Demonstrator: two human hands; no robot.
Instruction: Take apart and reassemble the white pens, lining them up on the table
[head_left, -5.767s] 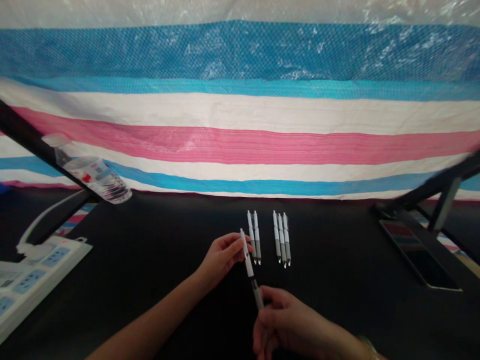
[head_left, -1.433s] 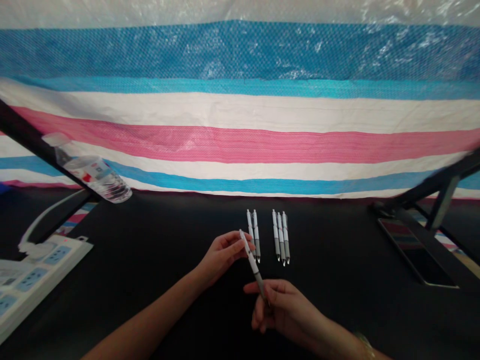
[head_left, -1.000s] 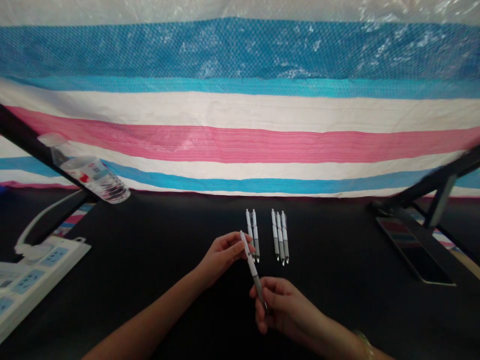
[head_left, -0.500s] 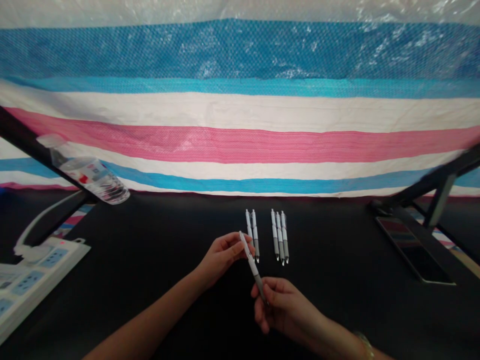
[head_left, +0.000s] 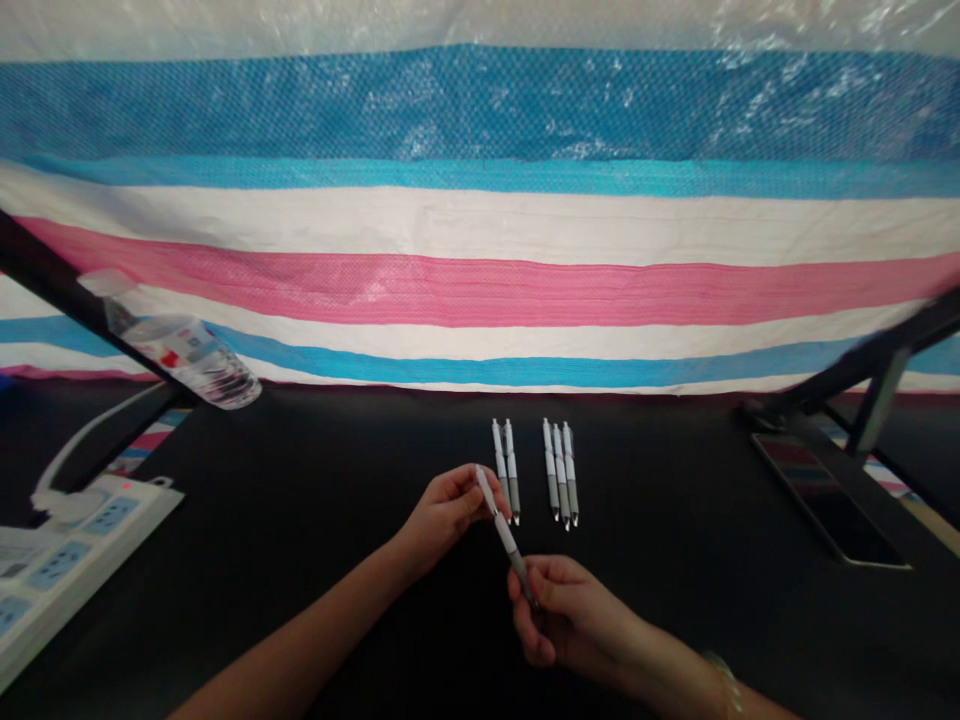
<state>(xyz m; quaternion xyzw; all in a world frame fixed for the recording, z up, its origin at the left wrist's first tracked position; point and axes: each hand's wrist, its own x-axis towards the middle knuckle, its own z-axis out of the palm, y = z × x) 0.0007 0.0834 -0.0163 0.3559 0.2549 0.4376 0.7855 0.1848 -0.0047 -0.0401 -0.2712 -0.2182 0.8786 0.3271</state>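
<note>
White retractable pen (head_left: 504, 535) held diagonally between both hands: left hand (head_left: 446, 522) pinches the upper barrel with thumb and fingers, right hand (head_left: 570, 610) grips the grey lower end near the tip. Two-point hold steadies it. Two matching pens (head_left: 506, 470) lie just beyond the left fingers, the nearest obstruction; three more pens (head_left: 559, 475) sit farther right on the black worktop (head_left: 300, 450).

One left hand (head_left: 444, 517) and one right hand (head_left: 566, 610) are holding one pen (head_left: 506, 535) between them, making six pens in all with the five others lying on one table (head_left: 315, 480): a pair of pens (head_left: 505, 465) and a row of three pens (head_left: 559, 472). One water bottle (head_left: 184, 353), one power strip (head_left: 67, 550), one phone (head_left: 829, 510) and one bracelet (head_left: 724, 685) are showing too.
</note>
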